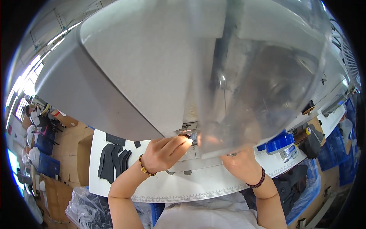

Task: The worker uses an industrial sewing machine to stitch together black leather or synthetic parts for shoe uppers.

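Note:
A large pale grey sewing machine (137, 68) fills the upper part of the view. My left hand (162, 153) is at its needle area (189, 129), thumb and fingers pressed together in a pinch; whatever lies between them is hidden. A cloudy clear plastic shield (267, 87) hangs over the right side. My right hand (243, 164) reaches under it toward the needle area, its fingertips blurred behind the plastic. A small metal piece shows beside that hand, too little of it to name. Left of my left hand, several dark cut strips (110, 162) lie on the white table (152, 191).
A blue plastic holder (280, 143), scissors (292, 154) and a thread spool (303, 135) sit to the right. Clear plastic bags (85, 208) bulge below the table's left side. A blue-rimmed bin (310, 191) with dark pieces stands lower right. Another person (35, 114) is far left.

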The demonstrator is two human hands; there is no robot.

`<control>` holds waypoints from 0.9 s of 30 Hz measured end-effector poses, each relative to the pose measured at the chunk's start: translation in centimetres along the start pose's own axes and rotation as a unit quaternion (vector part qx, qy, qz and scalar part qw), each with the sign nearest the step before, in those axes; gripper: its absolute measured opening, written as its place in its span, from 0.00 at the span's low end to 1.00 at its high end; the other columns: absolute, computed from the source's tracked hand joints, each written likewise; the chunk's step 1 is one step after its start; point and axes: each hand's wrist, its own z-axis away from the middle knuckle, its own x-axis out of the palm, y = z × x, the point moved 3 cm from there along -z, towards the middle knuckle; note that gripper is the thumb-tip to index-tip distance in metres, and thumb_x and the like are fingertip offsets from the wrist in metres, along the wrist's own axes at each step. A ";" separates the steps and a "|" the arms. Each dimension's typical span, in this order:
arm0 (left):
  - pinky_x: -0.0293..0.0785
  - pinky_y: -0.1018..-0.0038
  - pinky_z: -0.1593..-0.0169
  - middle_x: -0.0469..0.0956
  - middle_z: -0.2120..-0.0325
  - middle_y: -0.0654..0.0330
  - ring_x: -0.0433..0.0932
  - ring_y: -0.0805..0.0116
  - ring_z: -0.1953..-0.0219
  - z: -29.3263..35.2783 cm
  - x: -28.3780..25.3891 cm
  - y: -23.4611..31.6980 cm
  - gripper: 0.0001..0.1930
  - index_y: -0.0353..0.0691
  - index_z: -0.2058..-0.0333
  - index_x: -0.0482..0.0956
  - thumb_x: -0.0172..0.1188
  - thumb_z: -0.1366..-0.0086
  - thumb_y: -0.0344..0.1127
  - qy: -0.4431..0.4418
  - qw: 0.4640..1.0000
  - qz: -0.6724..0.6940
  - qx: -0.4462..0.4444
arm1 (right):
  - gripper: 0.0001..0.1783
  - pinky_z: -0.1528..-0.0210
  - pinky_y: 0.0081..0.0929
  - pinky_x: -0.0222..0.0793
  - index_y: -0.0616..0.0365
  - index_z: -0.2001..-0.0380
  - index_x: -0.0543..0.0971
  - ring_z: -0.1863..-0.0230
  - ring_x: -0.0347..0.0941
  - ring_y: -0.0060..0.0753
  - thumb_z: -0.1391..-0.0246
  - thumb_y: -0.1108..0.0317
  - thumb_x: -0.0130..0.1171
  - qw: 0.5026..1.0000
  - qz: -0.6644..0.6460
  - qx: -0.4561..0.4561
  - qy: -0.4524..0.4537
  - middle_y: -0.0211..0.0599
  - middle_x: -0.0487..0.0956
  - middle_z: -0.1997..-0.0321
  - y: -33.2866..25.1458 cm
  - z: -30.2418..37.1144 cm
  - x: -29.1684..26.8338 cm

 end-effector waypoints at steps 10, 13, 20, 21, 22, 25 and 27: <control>0.69 0.84 0.84 0.74 0.73 0.59 0.69 0.77 0.85 0.8 1.0 -0.4 0.11 0.33 0.71 0.76 0.60 0.58 0.23 0.020 1.000 0.016 -0.009 | 0.12 0.61 0.28 0.72 0.53 0.71 0.78 0.64 0.74 0.36 0.65 0.75 0.58 0.998 -0.043 0.009 0.039 0.32 0.77 0.67 0.7 -0.4 0.3; 0.68 0.84 0.84 0.74 0.73 0.59 0.68 0.77 0.86 1.1 1.0 -0.6 0.11 0.33 0.74 0.76 0.59 0.61 0.23 0.017 1.000 0.007 0.005 | 0.11 0.65 0.29 0.71 0.54 0.70 0.78 0.67 0.73 0.37 0.63 0.74 0.59 0.987 -0.131 0.073 0.055 0.34 0.76 0.69 1.1 -0.4 0.3; 0.74 0.73 0.69 0.76 0.76 0.58 0.76 0.64 0.72 2.7 1.6 -1.4 0.10 0.35 0.72 0.78 0.61 0.57 0.22 -0.044 0.998 0.022 -0.040 | 0.10 0.67 0.31 0.69 0.56 0.70 0.77 0.69 0.73 0.40 0.62 0.74 0.58 0.991 -0.097 0.059 0.064 0.36 0.77 0.71 1.3 -1.0 0.5; 0.74 0.74 0.69 0.76 0.77 0.58 0.76 0.64 0.73 2.6 1.7 -1.6 0.09 0.35 0.73 0.77 0.62 0.57 0.22 -0.024 0.999 0.018 -0.023 | 0.10 0.68 0.32 0.69 0.56 0.70 0.77 0.69 0.73 0.41 0.62 0.74 0.57 0.987 -0.120 0.088 0.059 0.36 0.77 0.71 1.5 -1.0 0.6; 0.74 0.74 0.68 0.76 0.78 0.58 0.76 0.64 0.73 2.6 1.7 -1.8 0.09 0.36 0.73 0.77 0.63 0.57 0.22 -0.005 1.000 0.013 -0.005 | 0.10 0.68 0.32 0.69 0.56 0.70 0.77 0.69 0.73 0.41 0.62 0.74 0.57 0.987 -0.120 0.088 0.060 0.36 0.77 0.71 1.7 -1.1 0.7; 0.66 0.81 0.83 0.77 0.77 0.62 0.63 0.75 0.88 2.7 2.2 -2.0 0.07 0.37 0.85 0.70 0.56 0.70 0.22 0.041 0.999 -0.009 -0.006 | 0.10 0.68 0.33 0.68 0.55 0.70 0.77 0.71 0.73 0.42 0.61 0.72 0.56 0.986 -0.132 0.077 0.073 0.36 0.77 0.71 1.8 -1.3 0.5; 0.70 0.77 0.75 0.77 0.78 0.61 0.70 0.70 0.81 2.5 1.9 -1.9 0.08 0.38 0.81 0.73 0.61 0.63 0.22 0.023 1.000 -0.011 -0.009 | 0.10 0.69 0.33 0.68 0.54 0.70 0.77 0.71 0.73 0.42 0.61 0.72 0.56 0.985 -0.125 0.094 0.071 0.35 0.77 0.72 1.9 -1.5 0.3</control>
